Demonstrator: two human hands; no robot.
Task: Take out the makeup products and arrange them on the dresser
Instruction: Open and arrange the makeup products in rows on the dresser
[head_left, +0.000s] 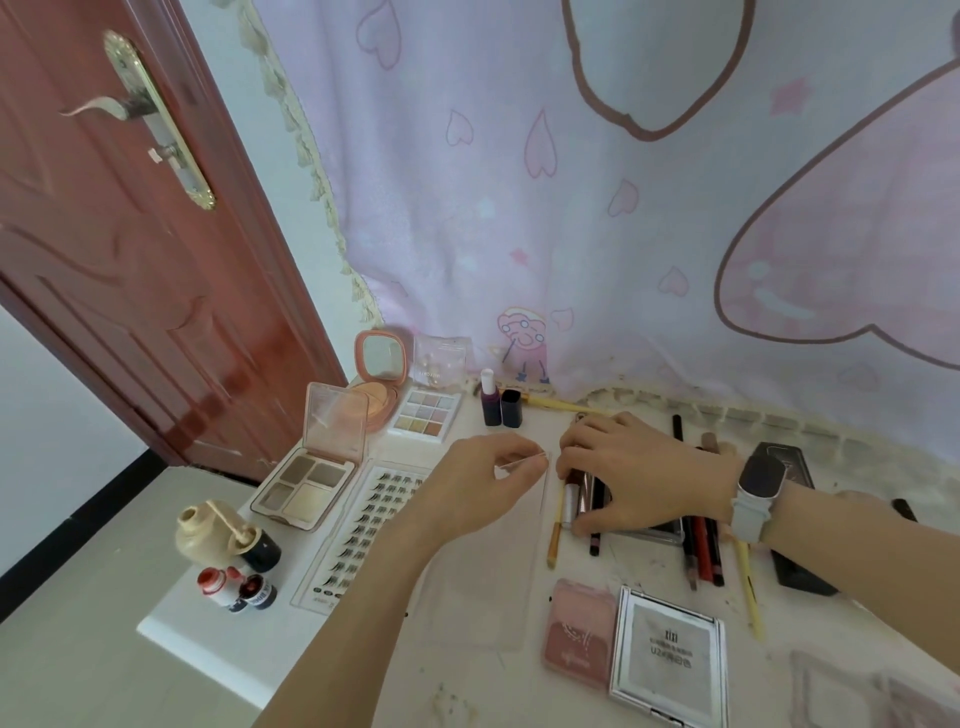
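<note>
Now both hands over table (332, 642), makeup laid out.
L hand (485, 480) pinches clear lid (483, 571) edge; R hand (641, 475) grips pencils/brushes (584, 499).

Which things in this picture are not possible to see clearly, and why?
1. Head view: the items under the right hand; its fingers cover them.
2. The clear lid that the left hand pinches: transparent, edges faint.
3. The objects at the bottom right corner: blurred, cut off by the edge.
4. The silver compact label: too small.

dresser (218, 649) white | palettes (304, 480), lash tray (358, 525), bottles (236, 587), pencils (704, 551), compacts (667, 654)
</note>
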